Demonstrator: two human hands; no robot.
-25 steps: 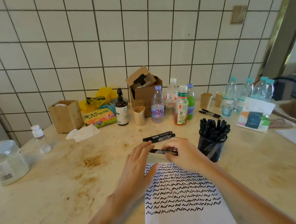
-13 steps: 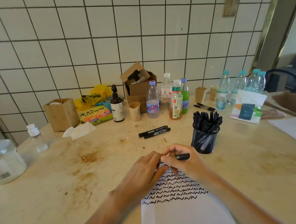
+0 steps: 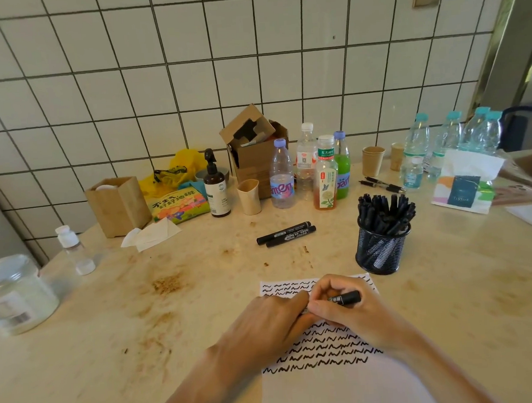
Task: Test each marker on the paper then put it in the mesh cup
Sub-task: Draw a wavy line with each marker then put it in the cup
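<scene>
Marker (image 3: pixel 345 298) gripped by both hands, over paper (image 3: pixel 332 384)

Both forearms are bare to the frame's edge, with the left hand (image 3: pixel 266 322) and right hand (image 3: pixel 349 308) ungloved.

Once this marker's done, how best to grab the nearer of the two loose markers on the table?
Probably pinch the nearer loose marker at mid-barrel, coming from above with fingers across its width. It lies flat, left-right, and seems to touch its twin on the far side, so lead with the near side. The cap end points right, toward the mesh cup.
</scene>
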